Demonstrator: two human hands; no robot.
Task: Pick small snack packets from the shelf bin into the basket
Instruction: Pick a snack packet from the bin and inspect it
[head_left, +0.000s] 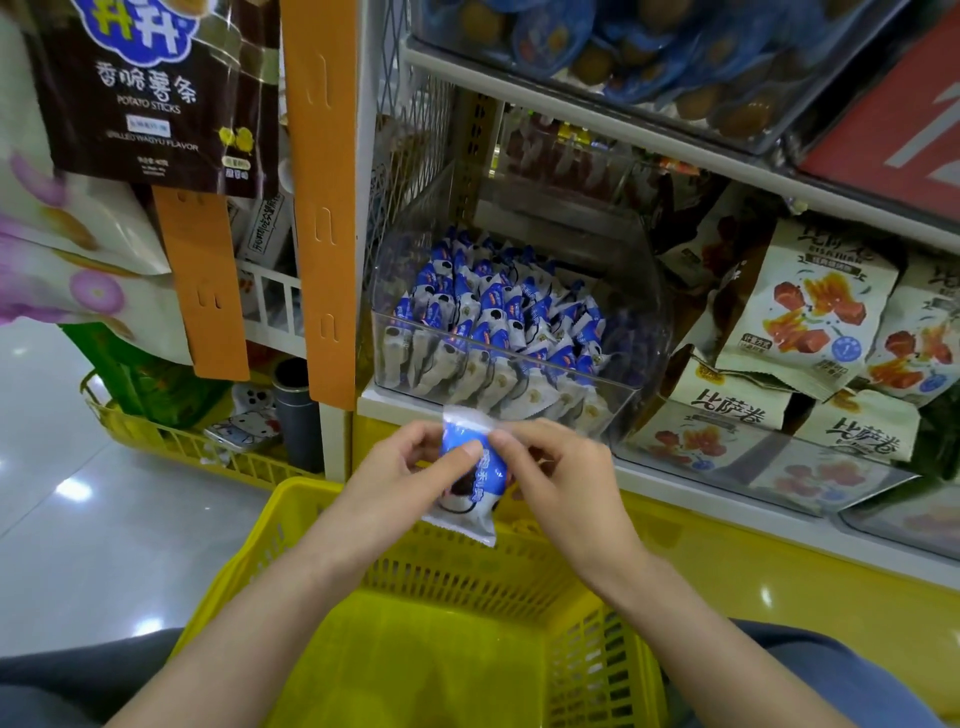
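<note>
A small blue-and-white snack packet (470, 480) hangs upright above the far rim of the yellow basket (441, 654). My left hand (410, 467) pinches its left side with thumb and fingers. My right hand (550, 467) pinches its right upper edge. Behind them a clear plastic shelf bin (519, 369) holds several rows of the same blue-and-white packets (498, 317). The basket's inside looks bare where it shows.
Beige snack bags (810, 317) fill the bin to the right. Orange hanging strips (322, 208) and a brown potato-stick bag (150, 88) hang at the left. A second yellow basket (171, 441) sits on the glossy floor at left. A shelf with blue packs is overhead.
</note>
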